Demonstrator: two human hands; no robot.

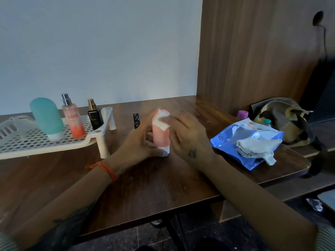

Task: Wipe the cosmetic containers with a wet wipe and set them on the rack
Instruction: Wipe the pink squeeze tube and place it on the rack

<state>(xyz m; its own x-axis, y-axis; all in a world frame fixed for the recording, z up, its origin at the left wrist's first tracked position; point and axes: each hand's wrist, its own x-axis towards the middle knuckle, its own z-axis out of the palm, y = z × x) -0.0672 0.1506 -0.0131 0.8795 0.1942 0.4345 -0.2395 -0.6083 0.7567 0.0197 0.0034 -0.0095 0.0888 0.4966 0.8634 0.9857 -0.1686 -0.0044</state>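
The left hand (140,142) grips a pink tube (160,136) upright on the table (145,187). The right hand's (188,138) fingers pinch a wipe (162,120) against its top, beside the rack (54,142).

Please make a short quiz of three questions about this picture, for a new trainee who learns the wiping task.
1. How many containers stand on the white rack?
2. True or false: the small black bottle stands on the rack.
3. What lies on the blue wipe pack? A) used wipes B) a cap C) nothing

Key:
1. Three: teal tube, orange spray bottle, black perfume bottle.
2. False; it stands on the table.
3. A, crumpled used wipes.
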